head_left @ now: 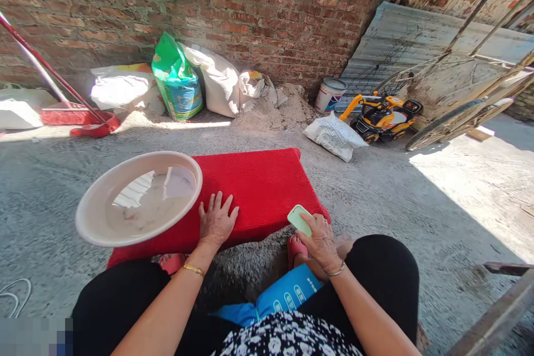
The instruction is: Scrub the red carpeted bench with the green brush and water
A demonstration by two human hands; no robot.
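Note:
In front of my knees a low table or bench (258,178) is covered by a red, plush-looking cloth. My left hand (217,221) lies flat on the cloth's near edge, fingers spread, just right of the basin. That wide, pale basin (94,219) holds water with something small and pinkish in it, and it sits on the left part of the cloth. At the right front corner, my right hand (321,242) is closed around a pale green, flat, rounded block (301,219). Its underside is hidden, so its exact kind is unclear.
Sacks (217,80), a green bag (177,86) and a sand pile (267,114) line the brick wall. A red dustpan (98,123) stands left. A bucket (330,94), white bag (336,134), toy vehicle (386,117) and wheeled cart (454,117) are right. A blue bag (287,293) lies between my legs.

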